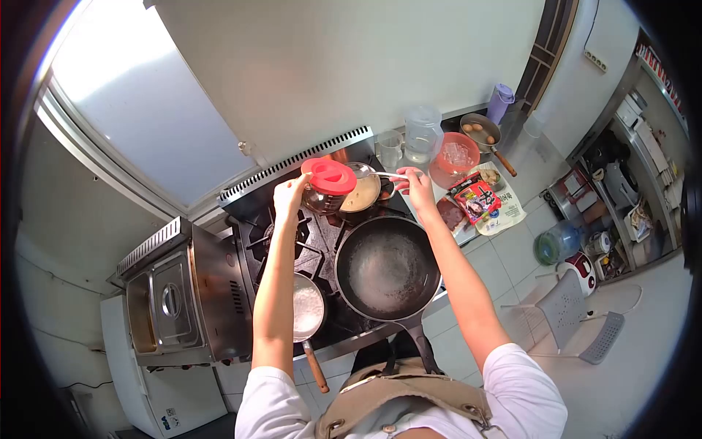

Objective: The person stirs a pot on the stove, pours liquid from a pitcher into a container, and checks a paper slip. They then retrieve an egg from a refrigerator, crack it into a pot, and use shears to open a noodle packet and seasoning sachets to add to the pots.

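At the back of the stove, my left hand point(290, 194) is closed on a jar with a red lid point(329, 175), a dark band showing below the lid. My right hand point(414, 183) is closed round the handle of a ladle point(363, 170), whose bowl end is beside the red lid, over a small pot point(360, 194) of pale brown liquid. What the ladle's bowl holds cannot be made out. A large dark wok point(387, 267) sits in front of the small pot, with a wet-looking bottom.
A saucepan of white content point(308, 307) stands left of the wok. On the right counter are a pitcher point(423, 135), a red bowl point(455, 155), a pan with eggs point(480, 132), a purple container point(500, 102) and a red food packet point(477, 197).
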`<action>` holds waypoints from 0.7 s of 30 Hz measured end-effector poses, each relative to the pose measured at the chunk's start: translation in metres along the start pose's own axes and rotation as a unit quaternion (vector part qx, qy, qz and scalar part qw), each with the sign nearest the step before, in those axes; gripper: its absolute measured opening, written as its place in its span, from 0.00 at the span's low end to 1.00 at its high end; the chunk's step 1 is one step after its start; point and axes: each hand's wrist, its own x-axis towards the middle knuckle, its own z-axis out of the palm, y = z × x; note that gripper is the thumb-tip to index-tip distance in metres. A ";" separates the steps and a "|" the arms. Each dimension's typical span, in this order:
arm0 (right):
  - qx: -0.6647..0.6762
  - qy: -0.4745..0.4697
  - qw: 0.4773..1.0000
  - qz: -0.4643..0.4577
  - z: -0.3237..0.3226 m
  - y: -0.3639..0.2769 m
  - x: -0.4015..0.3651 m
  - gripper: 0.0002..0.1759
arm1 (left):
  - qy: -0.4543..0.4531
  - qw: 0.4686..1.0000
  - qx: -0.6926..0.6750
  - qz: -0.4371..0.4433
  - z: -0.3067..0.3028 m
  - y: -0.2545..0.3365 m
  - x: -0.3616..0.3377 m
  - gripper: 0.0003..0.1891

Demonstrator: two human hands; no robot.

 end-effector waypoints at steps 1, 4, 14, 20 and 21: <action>0.000 0.001 1.000 0.002 0.000 0.004 0.002 0.16 | -0.001 1.000 0.000 -0.002 0.001 0.000 0.002 0.15; 0.012 -0.008 1.000 0.008 0.000 0.009 0.003 0.16 | 0.012 0.990 0.137 -0.013 0.003 -0.002 0.013 0.18; 0.027 -0.015 0.999 0.030 0.000 0.023 0.008 0.16 | 0.015 0.969 0.247 -0.024 0.013 0.011 0.016 0.23; 0.027 -0.017 0.999 0.040 0.002 0.027 0.009 0.17 | 0.018 0.963 0.269 -0.010 0.016 0.023 0.016 0.23; 0.026 -0.018 0.999 0.042 0.002 0.027 0.009 0.17 | 0.016 0.962 0.274 -0.006 0.016 0.027 0.014 0.23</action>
